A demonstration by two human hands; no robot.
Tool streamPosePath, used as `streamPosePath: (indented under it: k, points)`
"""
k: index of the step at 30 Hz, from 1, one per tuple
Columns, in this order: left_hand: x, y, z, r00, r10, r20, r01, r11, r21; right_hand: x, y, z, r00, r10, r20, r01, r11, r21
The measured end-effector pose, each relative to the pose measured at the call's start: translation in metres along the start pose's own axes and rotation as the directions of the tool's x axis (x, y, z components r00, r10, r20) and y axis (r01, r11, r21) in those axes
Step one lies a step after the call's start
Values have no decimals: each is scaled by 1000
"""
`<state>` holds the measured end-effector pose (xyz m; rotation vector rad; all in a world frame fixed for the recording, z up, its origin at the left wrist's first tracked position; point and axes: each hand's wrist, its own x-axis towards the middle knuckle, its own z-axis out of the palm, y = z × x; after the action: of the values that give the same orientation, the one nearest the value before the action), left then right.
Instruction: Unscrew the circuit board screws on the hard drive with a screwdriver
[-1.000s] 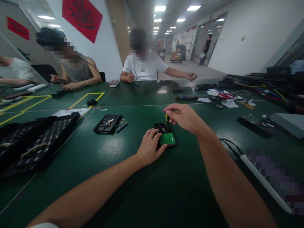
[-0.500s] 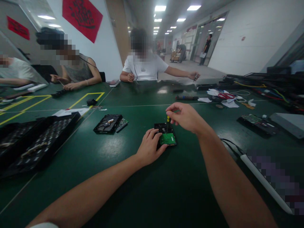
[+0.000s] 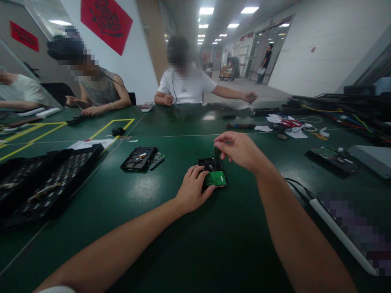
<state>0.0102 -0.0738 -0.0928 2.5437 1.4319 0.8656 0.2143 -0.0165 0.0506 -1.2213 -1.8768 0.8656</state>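
A black hard disk drive [image 3: 205, 163] lies on the green table with its green circuit board [image 3: 217, 179] facing up. My left hand [image 3: 193, 190] grips the drive along its left side and near edge, thumb at the front and fingers over the board's left part. Above the drive, my right hand [image 3: 240, 149] pinches the top of an upright screwdriver [image 3: 217, 154]. Its dark handle shows below my fingertips and the shaft points down to the drive beside the board. The exact spot its tip touches is too small to make out.
Left of my hands lie another black drive [image 3: 139, 158] and a loose circuit board [image 3: 157, 160]. Black trays [image 3: 70, 175] stand farther left. To the right are a drive [image 3: 331, 158], a grey box [image 3: 371, 160] and cables [image 3: 342, 116]. Co-workers sit across the table.
The screwdriver has turned in my right fingers: yellow marks on its handle showed before, and now a dark side faces me. My left hand and the drive stay in place.
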Motion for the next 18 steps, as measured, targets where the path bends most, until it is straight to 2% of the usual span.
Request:
streamPosePath:
  k: [6,13,18]
  points:
    - [0,-2,2,1000,2,-9,-2,1000,-3,0,0,-1,1000,-28,-12,27,997,-71]
    - [0,-3,3,1000,4,-4,-4,1000,12,2,0,2,1000,3,15,-4,1000,29]
    - [0,-3,4,1000,12,-6,-12,1000,18,0,-1,0,999,-34,34,34,999,-6]
